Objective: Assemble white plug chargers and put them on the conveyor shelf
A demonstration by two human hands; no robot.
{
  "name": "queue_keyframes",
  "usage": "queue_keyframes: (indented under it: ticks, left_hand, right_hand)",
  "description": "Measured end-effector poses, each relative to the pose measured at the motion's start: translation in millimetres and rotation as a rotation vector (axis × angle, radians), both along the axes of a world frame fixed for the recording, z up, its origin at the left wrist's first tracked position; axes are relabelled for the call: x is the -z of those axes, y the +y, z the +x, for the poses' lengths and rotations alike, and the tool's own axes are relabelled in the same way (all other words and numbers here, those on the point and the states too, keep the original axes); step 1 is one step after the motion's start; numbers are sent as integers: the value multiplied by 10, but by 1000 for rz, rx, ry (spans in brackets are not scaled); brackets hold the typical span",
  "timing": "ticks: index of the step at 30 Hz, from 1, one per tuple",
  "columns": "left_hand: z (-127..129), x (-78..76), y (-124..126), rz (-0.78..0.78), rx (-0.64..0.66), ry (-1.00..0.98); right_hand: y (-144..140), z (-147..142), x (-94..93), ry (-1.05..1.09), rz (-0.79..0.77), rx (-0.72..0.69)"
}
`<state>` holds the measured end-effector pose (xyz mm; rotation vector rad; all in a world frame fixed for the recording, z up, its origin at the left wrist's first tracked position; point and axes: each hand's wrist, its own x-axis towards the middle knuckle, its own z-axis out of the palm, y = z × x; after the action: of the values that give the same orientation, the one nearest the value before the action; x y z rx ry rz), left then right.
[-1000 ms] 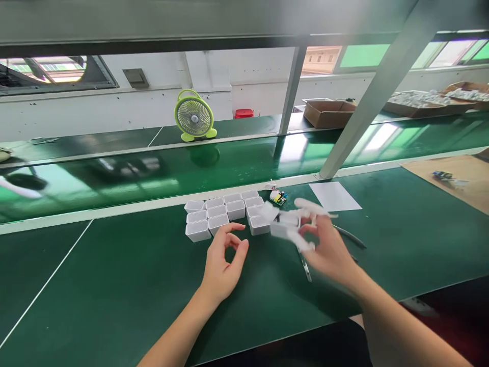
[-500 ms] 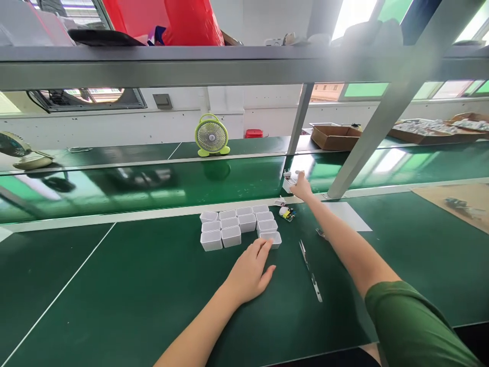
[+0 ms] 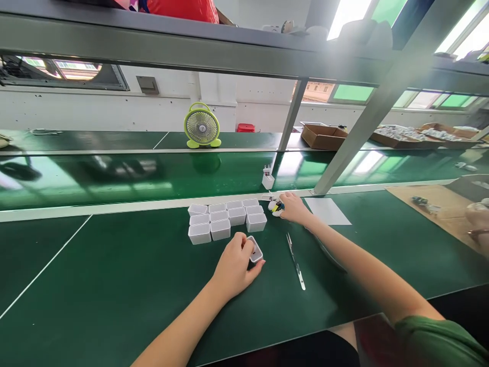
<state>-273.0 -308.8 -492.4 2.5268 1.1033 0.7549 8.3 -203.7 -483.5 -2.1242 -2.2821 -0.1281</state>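
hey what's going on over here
A person is working with both hands at a green bench. The left hand holds an open white box apart from the grouped white boxes. The right hand is at a small circuit board, its fingers partly covering it. Metal tweezers lie on the bench to the right of the held box, and a white unit with prongs stands on the green strip beyond.

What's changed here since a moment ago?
The left hand drew an open white plastic box nearer the person; the right hand released a white pronged box on the glossy green strip and reached the yellow-and-green circuit board. The silver tweezers stayed.
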Motion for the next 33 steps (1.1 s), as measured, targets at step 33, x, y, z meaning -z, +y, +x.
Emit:
queue_keyframes:
  ticks: [33]
  left_hand:
    - [-25,-79,6,-314,-14,-420]
  right_hand:
    - [-32,-6,-376,492,-70,168]
